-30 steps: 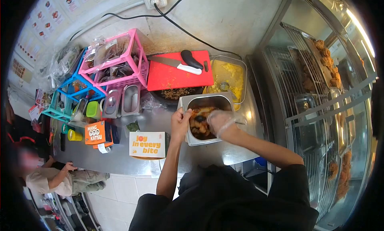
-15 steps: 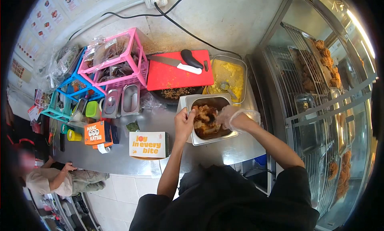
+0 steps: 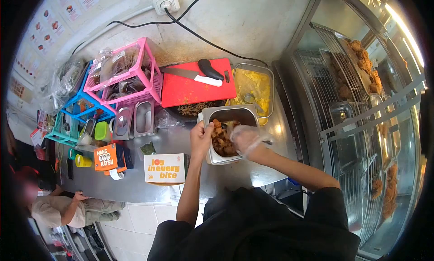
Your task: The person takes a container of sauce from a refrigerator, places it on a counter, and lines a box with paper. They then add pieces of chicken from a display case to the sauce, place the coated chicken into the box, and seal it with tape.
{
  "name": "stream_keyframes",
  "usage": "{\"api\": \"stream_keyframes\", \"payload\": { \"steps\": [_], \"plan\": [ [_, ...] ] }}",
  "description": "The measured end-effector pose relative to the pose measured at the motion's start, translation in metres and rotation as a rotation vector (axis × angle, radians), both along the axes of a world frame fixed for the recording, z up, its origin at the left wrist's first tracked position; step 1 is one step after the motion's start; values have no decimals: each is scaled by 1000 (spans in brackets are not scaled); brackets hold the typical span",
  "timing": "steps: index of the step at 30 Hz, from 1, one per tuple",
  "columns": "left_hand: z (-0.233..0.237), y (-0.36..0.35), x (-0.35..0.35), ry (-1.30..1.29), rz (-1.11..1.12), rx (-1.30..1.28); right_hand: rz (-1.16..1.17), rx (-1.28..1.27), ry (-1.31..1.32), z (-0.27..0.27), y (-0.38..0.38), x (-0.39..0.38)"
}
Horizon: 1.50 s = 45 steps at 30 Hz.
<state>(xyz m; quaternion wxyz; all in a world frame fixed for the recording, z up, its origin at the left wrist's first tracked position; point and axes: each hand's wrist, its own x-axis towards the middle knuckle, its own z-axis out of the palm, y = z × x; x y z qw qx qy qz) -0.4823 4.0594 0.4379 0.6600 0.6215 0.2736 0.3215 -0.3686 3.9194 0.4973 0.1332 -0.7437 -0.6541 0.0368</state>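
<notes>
A deep steel food pan (image 3: 224, 160) holds pieces of food in brown sauce (image 3: 221, 141), apparently fried chicken. At its left side, my left hand (image 3: 200, 136) is closed on the rim, thumb over the edge. Over the right side of the pan is my right hand (image 3: 246, 139) in a clear plastic glove. Its fingers are closed round a utensil (image 3: 268, 142); a dark handle end sticks out to the right, and the working end is mostly hidden by the hand and the food.
Behind the pan are a red cutting board (image 3: 185, 90) with a knife (image 3: 205, 80), and a tray of yellow food (image 3: 255, 82). Left stand a white carton (image 3: 166, 168), an orange box (image 3: 108, 156) and pink baskets (image 3: 149, 71). A glass display cabinet (image 3: 357, 107) is right; another person (image 3: 58, 209) stands lower left.
My right hand has moved left across the pan, and the utensil's handle end now shows. The food has been shifted about. My left hand keeps hold of the rim.
</notes>
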Motion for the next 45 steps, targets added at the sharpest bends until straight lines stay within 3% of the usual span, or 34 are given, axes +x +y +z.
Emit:
{"api": "stream_keyframes", "payload": {
  "steps": [4,6,9,11,14,16,17,19,20,21,23,24,25,27,31,33,34,37,41,43,45],
  "plan": [
    [1,8,-5,-26,85,-17,161,34,-55,5,-20,19],
    [18,2,-3,-77,105,-47,-40,-130,-33,30,-12,22],
    [4,6,-1,-14,41,22,-258,-332,-135,71,13,11],
    [13,-3,2,-32,60,33,-251,-205,-146,33,11,19],
    [20,-15,4,-27,101,5,-112,-356,-233,12,9,15],
    [2,-16,2,21,105,58,127,-419,63,0,15,19],
    [-1,-16,2,71,104,112,129,-420,64,-9,21,24],
    [-3,-14,-4,59,104,68,-64,-661,493,-23,34,33],
    [-2,-14,-6,43,102,23,35,-494,592,3,24,36],
    [-2,-13,-8,26,97,-23,37,-496,594,2,20,41],
    [-6,-9,-11,18,94,-17,289,-298,-60,20,19,39],
    [-9,-9,-13,10,92,-10,12,-362,104,43,9,28],
    [-3,-10,-13,11,94,-11,15,-364,104,49,6,20],
    [12,-12,-13,-11,94,-15,-216,-82,-24,52,1,7],
    [14,-14,-12,20,10,-75,-182,93,-98,25,4,-8],
    [22,-16,-10,-4,13,-124,-50,-238,-150,24,-1,-16],
    [18,-15,-10,-1,10,-126,-52,-240,-148,24,-1,-12],
    [5,-14,-10,-18,41,-168,-308,-321,-132,25,-3,11],
    [-10,-22,4,28,103,-2,-83,-327,-77,9,0,6],
    [-17,-31,4,57,139,47,-2,-275,-54,-45,6,30],
    [-8,-37,0,82,136,66,352,-387,328,-96,13,51]
  ]
}}
